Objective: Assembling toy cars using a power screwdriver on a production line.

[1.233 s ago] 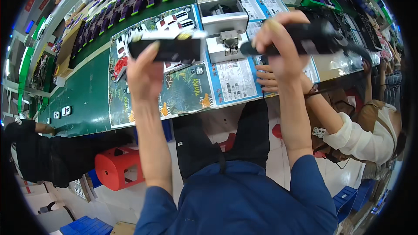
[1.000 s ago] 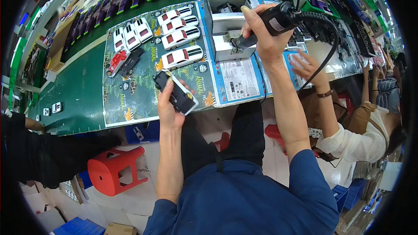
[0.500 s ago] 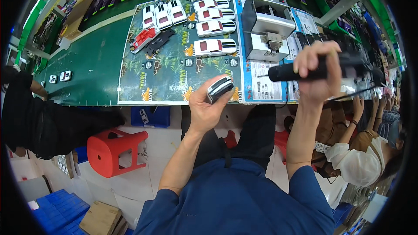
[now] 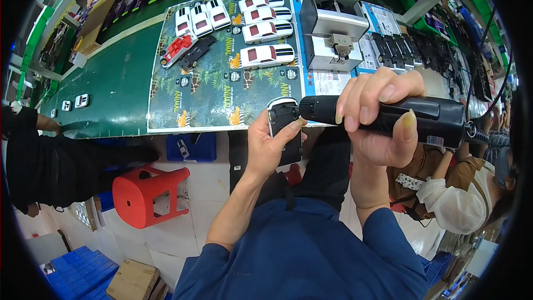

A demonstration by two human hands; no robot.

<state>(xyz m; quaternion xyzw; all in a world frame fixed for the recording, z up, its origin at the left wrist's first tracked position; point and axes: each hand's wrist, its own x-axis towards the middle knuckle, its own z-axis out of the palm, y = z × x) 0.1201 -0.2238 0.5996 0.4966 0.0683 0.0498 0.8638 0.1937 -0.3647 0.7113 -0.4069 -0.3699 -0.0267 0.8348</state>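
My left hand (image 4: 266,147) grips a toy car (image 4: 284,115) over the table's front edge, its black underside facing me. In my right hand (image 4: 380,116) is a black electric screwdriver (image 4: 427,119), lying sideways with its nose at the car's underside. Whether the bit touches a screw cannot be made out. Beyond my hands, several white toy cars with black stripes (image 4: 267,55) stand on a printed sheet (image 4: 214,94). Beside them rest a red-and-white car body (image 4: 179,49) and a black car base (image 4: 197,51).
A metal-cased machine (image 4: 336,28) stands behind my right hand. Several black car bases (image 4: 388,50) lie to its right. Small toy cars (image 4: 81,100) sit on the green table at left, near another person's hand (image 4: 49,124). A red stool (image 4: 147,197) stands below.
My right hand has brought the screwdriver left and nearer, up to the toy car. The car has been turned so that more of its black underside shows.
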